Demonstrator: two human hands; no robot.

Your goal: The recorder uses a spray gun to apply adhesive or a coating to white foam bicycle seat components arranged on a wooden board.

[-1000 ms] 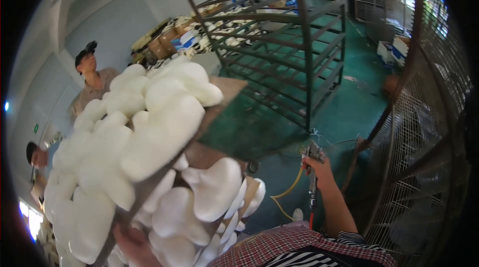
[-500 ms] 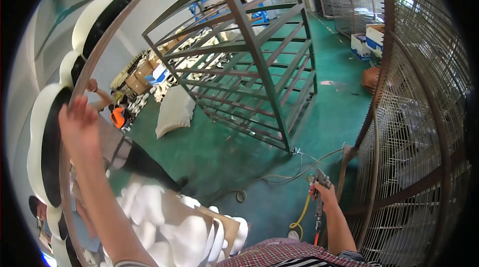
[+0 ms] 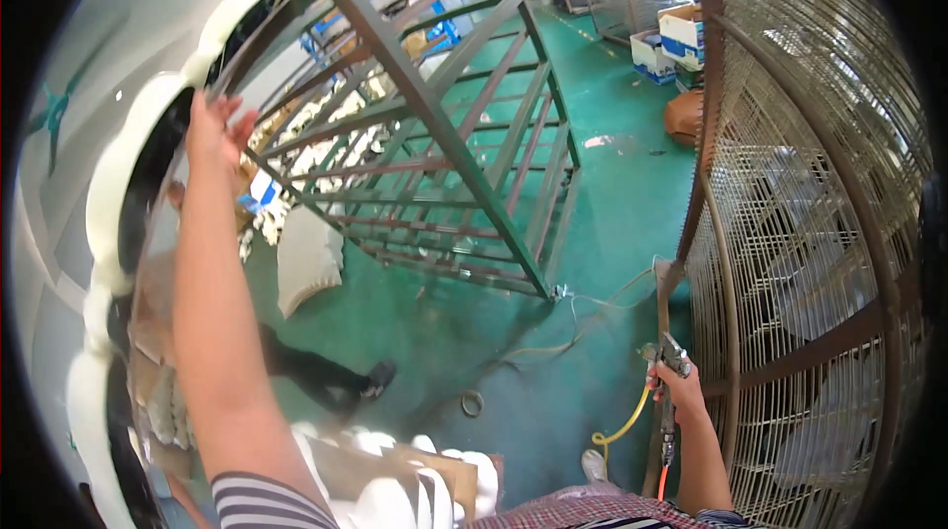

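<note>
My left hand [image 3: 212, 134] is raised at the far left, fingers curled at the brown rim of a tall panel [image 3: 148, 233] seen nearly edge-on. White scalloped pieces [image 3: 117, 198] with black inner faces line the panel's outer side. Low at the right, my right hand [image 3: 679, 391] is wrapped round a metal spray gun [image 3: 673, 356]. A yellow hose [image 3: 624, 427] and an orange hose [image 3: 663, 482] run from the gun. White rounded foam-like pieces [image 3: 390, 494] lie in and around a cardboard box [image 3: 449, 475] close to my body, partly behind my left forearm.
A dark metal rack [image 3: 425, 84] stands ahead on the green floor [image 3: 612, 193]. Wire-mesh racking [image 3: 790, 262] rises close on my right. A thin hose [image 3: 553, 346] trails across the floor. Another person's dark-clad leg [image 3: 316, 371] shows beyond the panel; boxes [image 3: 681, 35] stand farther back.
My left hand has moved farther up along the panel's rim, its fingers now curled there. The view has shifted. My right hand keeps its hold on the spray gun.
</note>
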